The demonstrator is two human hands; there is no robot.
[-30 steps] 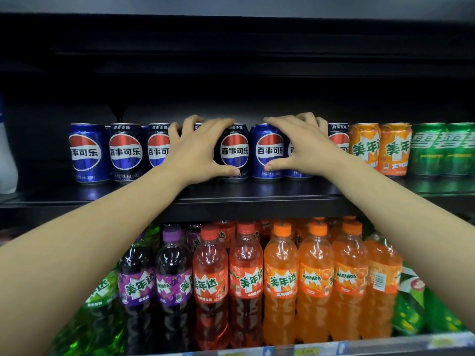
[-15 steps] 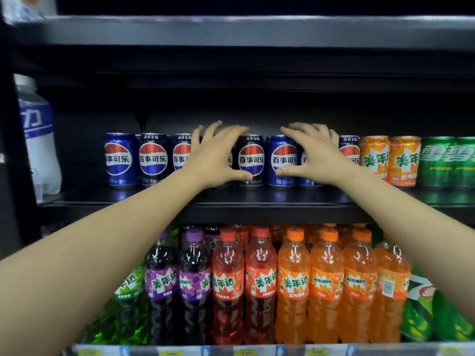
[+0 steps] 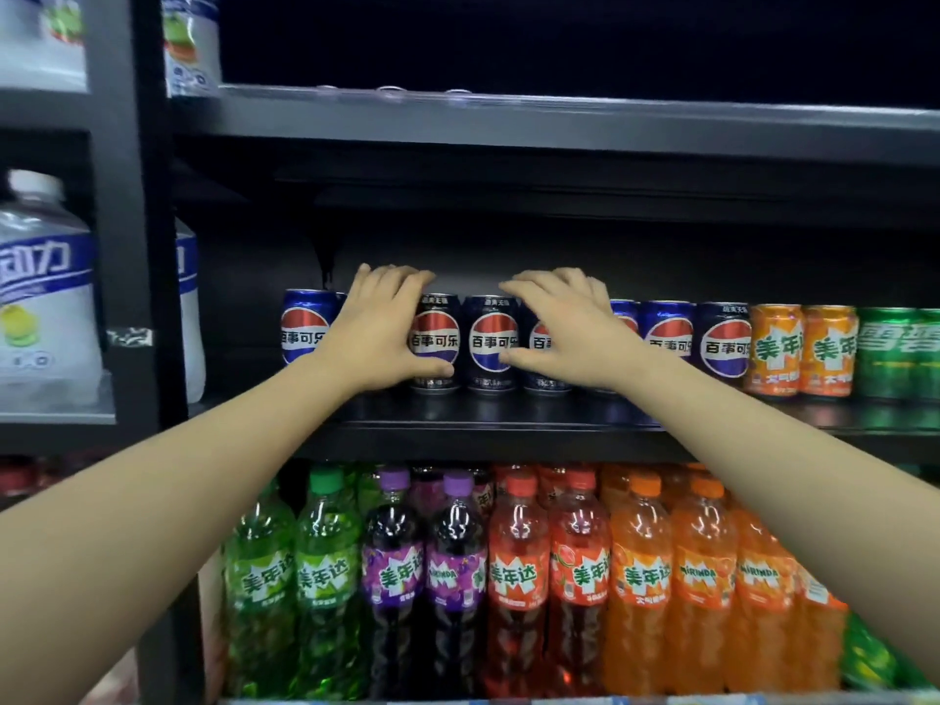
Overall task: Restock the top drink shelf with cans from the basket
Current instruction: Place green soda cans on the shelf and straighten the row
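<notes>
A row of Pepsi cans [image 3: 491, 343], some blue and some dark, stands along the front of the black drink shelf [image 3: 488, 424]. My left hand [image 3: 379, 330] is cupped over cans near the row's left end, fingers over the tops and thumb at the base of a dark can [image 3: 437, 343]. One blue can [image 3: 305, 328] stands to its left. My right hand [image 3: 559, 325] clasps cans a little to the right, with its thumb against another dark can [image 3: 541, 348]. More Pepsi cans [image 3: 725, 343] continue to the right. The basket is out of view.
Orange cans [image 3: 803, 348] and green cans [image 3: 895, 348] fill the shelf's right end. Soda bottles [image 3: 513, 577] in green, purple, red and orange pack the shelf below. White bottles [image 3: 46, 307] sit in the left bay behind a black upright post [image 3: 127, 246]. Another shelf board [image 3: 508, 119] runs overhead.
Both hands have shifted left along the can row, leaving more Pepsi cans to the right of my right hand. The view has swung left, showing the white bottles.
</notes>
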